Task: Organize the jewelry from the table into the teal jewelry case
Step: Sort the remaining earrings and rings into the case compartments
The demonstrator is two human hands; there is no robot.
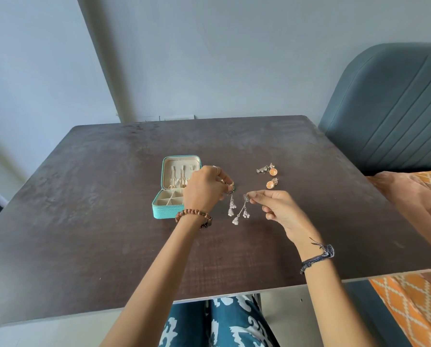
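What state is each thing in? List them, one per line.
Jewelry case: open, lid upright, some jewelry already inside.
Left hand: fingers pinch the top of one silver earring, which dangles.
Right hand: fingers pinch the other silver earring, dangling.
Orange earrings: lying loose on the table.
Small silver earrings: lying beside them.

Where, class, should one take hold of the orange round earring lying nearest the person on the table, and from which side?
A judgement: pinch the orange earring by the rim of its disc, from straight above. It lies flat on the table, face up, so the rim is what offers itself. Its silver backing pokes out toward the far right, and the other earrings lie beyond, so coming down from above or the near side looks least crowded.
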